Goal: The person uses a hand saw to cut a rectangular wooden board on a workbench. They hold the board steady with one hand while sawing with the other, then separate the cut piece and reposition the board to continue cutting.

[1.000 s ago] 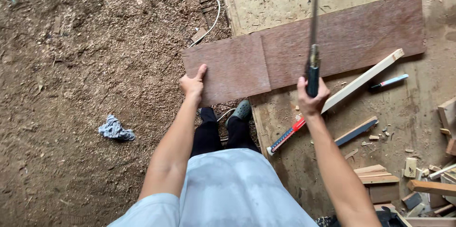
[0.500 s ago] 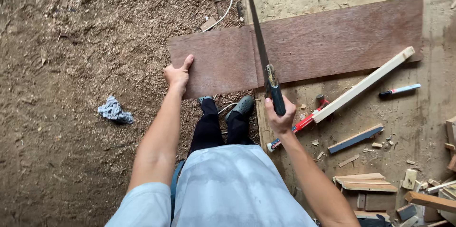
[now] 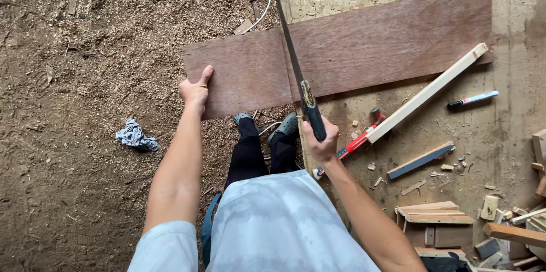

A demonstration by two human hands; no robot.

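Mid-cut: right hand (image 3: 321,138) clenched on handsaw (image 3: 296,67) grip, blade across brown board (image 3: 352,50) on bench (image 3: 512,130). Left hand (image 3: 196,90) pressed flat on overhanging end. Kerf depth unclear, prob. partway. Next stroke needs steady line, firm hold-down.

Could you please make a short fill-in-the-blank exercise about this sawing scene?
1. The right hand grips the handle of a ____.
2. The left hand presses on the left end of the reddish-brown ____.
3. The crumpled grey rag lies on the ____-covered floor.
4. The pale wooden strip lies to the ____ of the saw blade.

Missing words: handsaw; board; sawdust; right
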